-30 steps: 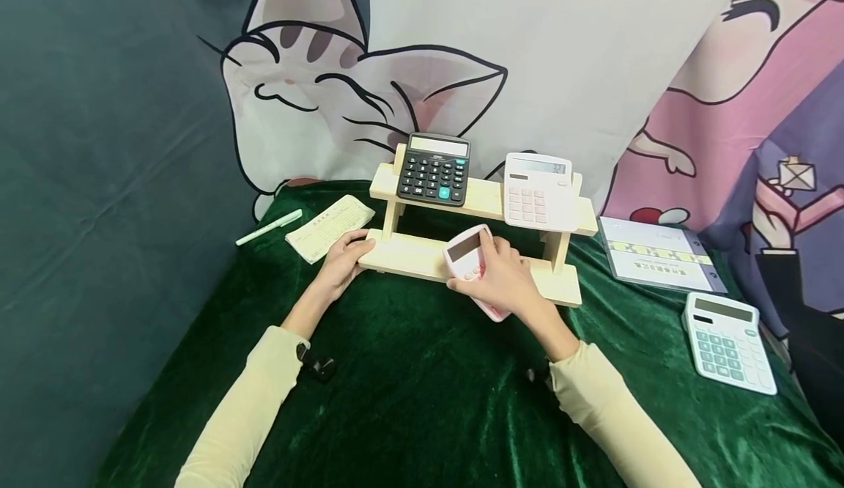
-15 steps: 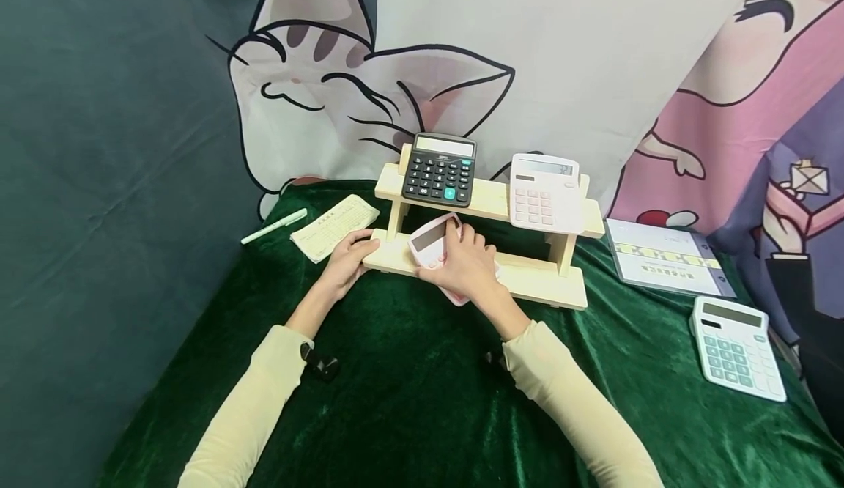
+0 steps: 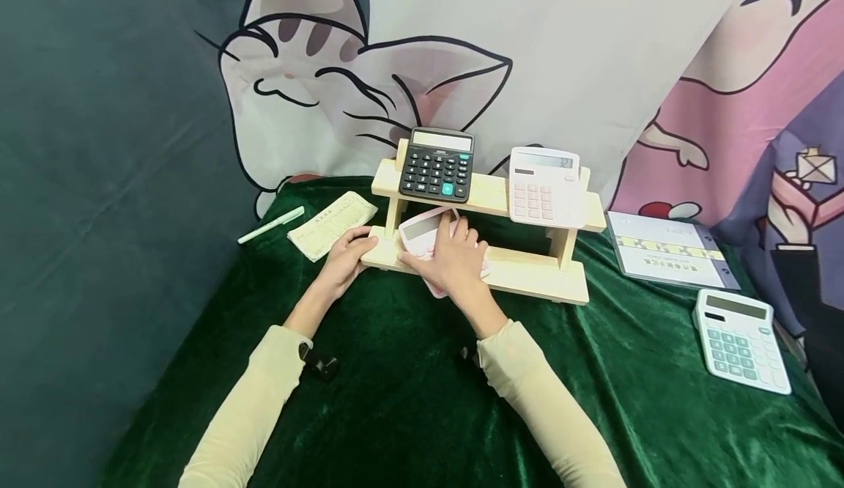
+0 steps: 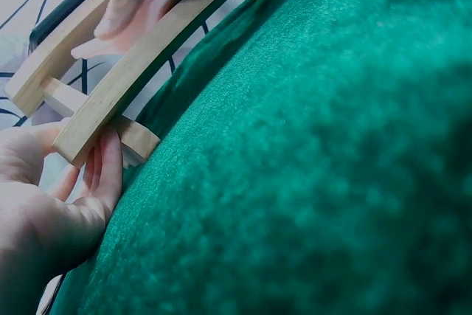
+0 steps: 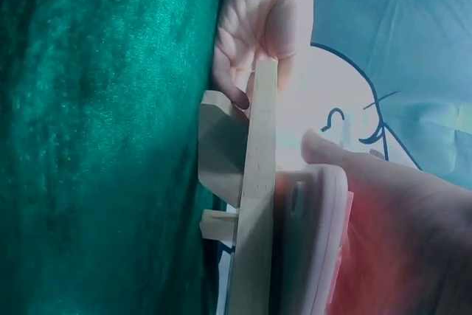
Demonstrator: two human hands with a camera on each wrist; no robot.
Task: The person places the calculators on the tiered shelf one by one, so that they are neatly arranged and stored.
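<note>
A two-tier wooden shelf point(image 3: 530, 274) stands on green velvet cloth. My left hand point(image 3: 341, 261) grips the left end of its lower board, thumb above and fingers beneath, as the left wrist view shows. Over the left part of that board, my right hand point(image 3: 453, 257) holds a pink-and-white calculator point(image 3: 419, 231) across its face, thumb at the near left edge. Most of its keys are hidden under the hand. In the right wrist view the calculator point(image 5: 313, 234) lies close against the board. On the upper tier lean a black calculator point(image 3: 437, 165) and a white calculator with pink keys point(image 3: 544, 187).
Left of the shelf lie a paper slip pad point(image 3: 332, 226) and a pale green pen point(image 3: 271, 225). To the right are a notebook point(image 3: 671, 250) and a white calculator with teal keys point(image 3: 742, 341). A cat-printed curtain point(image 3: 290, 129) hangs behind.
My right hand has carried the pink-and-white calculator leftward along the lower board, toward its left end. My left hand keeps its grip on the board.
</note>
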